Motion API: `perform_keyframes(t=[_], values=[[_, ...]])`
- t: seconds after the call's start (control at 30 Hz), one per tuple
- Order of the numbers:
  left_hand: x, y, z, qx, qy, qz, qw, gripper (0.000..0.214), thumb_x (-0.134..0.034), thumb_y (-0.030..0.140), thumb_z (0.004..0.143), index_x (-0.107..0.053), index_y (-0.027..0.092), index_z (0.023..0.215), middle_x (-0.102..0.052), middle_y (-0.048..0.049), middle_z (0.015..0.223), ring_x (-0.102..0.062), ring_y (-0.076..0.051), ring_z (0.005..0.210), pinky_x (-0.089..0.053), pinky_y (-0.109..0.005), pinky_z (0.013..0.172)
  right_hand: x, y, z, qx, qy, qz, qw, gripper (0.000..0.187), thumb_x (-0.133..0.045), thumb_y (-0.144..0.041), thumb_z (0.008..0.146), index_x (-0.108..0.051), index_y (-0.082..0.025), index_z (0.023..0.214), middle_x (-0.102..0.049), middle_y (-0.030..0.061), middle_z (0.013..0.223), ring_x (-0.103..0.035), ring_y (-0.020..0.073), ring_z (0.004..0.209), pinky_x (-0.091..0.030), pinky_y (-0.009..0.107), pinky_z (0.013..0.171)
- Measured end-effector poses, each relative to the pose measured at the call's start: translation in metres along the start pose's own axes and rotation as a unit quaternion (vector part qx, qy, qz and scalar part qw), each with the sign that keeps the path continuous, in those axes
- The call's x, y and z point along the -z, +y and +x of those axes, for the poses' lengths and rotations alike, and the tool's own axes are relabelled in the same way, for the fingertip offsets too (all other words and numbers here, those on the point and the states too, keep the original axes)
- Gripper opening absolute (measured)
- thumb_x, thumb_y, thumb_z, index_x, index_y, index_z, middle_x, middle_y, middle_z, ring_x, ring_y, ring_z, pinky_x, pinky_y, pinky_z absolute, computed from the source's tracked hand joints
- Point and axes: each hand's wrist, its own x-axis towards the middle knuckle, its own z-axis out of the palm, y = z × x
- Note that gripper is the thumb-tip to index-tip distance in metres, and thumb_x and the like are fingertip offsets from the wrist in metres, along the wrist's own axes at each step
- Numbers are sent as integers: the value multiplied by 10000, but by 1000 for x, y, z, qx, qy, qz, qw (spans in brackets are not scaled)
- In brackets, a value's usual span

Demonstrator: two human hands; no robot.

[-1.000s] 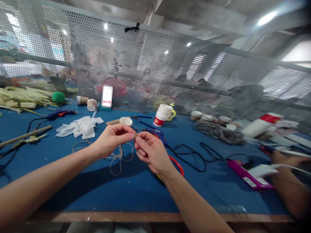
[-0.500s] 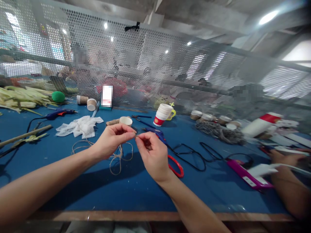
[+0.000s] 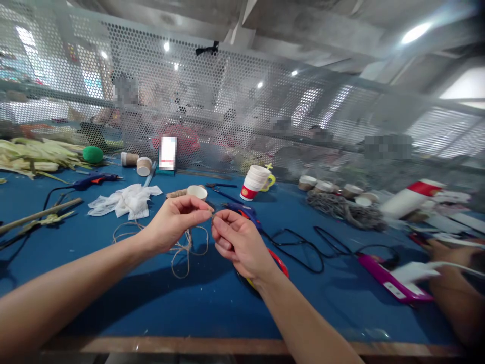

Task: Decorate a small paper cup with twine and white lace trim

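My left hand (image 3: 180, 220) and my right hand (image 3: 240, 242) meet fingertip to fingertip above the middle of the table. Both are closed in a pinch on a thin piece of brown twine (image 3: 188, 260), of which only a tiny bit shows between the fingertips. Loose loops of the twine lie on the blue table below and behind my left hand. Just beyond the left fingers are a white paper cup (image 3: 197, 192) and a twine-wrapped roll (image 3: 177, 194). A red and yellow ring-shaped thing (image 3: 279, 263) is partly hidden under my right wrist.
Stacked paper cups (image 3: 254, 183) stand ahead, near a blue glue gun (image 3: 246, 212) with a black cable. White cloth (image 3: 127, 200) and another glue gun (image 3: 94, 180) lie left. Grey yarn (image 3: 344, 208), a purple power strip (image 3: 390, 280) and another person's arm (image 3: 454, 293) are right.
My right hand has turned slightly, its fingers curling more beneath the thumb. More of the red and yellow ring shows below its wrist. My left hand keeps its pinch.
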Motion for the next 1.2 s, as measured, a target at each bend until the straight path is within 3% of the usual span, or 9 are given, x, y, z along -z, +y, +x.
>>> perform_keyframes(t=[0.13,0.27,0.37,0.5,0.57,0.73,0.8,0.97,1.2], values=[[1,-2,0,-1,7,1,1000,72,-692,137,623,-633,137,664,-638,11,710,-562,-64,643,-437,-188,631,1,2,-3,83,50,-150,984,174,-602,-326,729,-522,-171,738,-522,-38,553,-343,30,366,-248,161,319],[1,-4,0,-4,26,10,1000,82,-702,147,612,-637,139,662,-638,14,707,-546,-55,630,-427,-181,624,1,6,-5,231,122,-358,896,122,-554,-286,771,-540,-175,724,-555,-12,618,-457,72,474,-377,200,431],[0,-4,-1,0,41,13,999,87,-705,156,604,-638,140,657,-633,12,703,-540,-59,633,-420,-186,619,1,9,-5,309,143,-445,828,105,-521,-248,796,-543,-179,720,-557,1,641,-511,104,559,-425,228,524],[-1,-4,-1,-1,49,17,999,95,-708,169,600,-639,141,659,-625,11,689,-534,-63,628,-416,-198,615,1,10,-5,360,149,-482,785,99,-507,-209,803,-536,-180,713,-563,19,659,-522,120,594,-435,254,571],[-1,-4,-1,-3,49,16,999,100,-710,169,597,-637,141,659,-624,13,688,-534,-63,627,-416,-200,619,0,9,-5,344,153,-460,804,103,-517,-223,798,-538,-183,704,-562,17,653,-511,115,579,-429,251,548],[-1,-4,0,-9,36,9,999,95,-704,154,601,-627,141,654,-622,20,684,-542,-66,635,-421,-210,646,-1,5,-3,133,75,-203,967,154,-567,-315,763,-509,-178,724,-528,-26,581,-376,45,392,-297,174,336],[-1,-3,0,-11,33,9,999,99,-706,157,600,-626,139,655,-624,15,688,-548,-74,643,-426,-218,655,-1,2,-1,55,38,-82,994,181,-602,-319,734,-499,-172,717,-509,-44,548,-321,23,362,-223,139,299],[-2,0,-2,-18,22,11,1000,93,-703,157,612,-626,136,661,-628,10,708,-553,-73,652,-434,-211,663,0,-4,-1,-49,-21,67,996,215,-670,-276,674,-494,-151,664,-494,-54,519,-253,-4,360,-159,90,281],[-3,0,-2,-29,19,18,999,89,-699,162,618,-625,141,662,-622,9,712,-548,-73,654,-437,-211,663,3,-9,2,-155,-87,161,971,252,-689,-251,655,-460,-147,656,-423,-75,537,-169,-18,365,-98,59,261]])
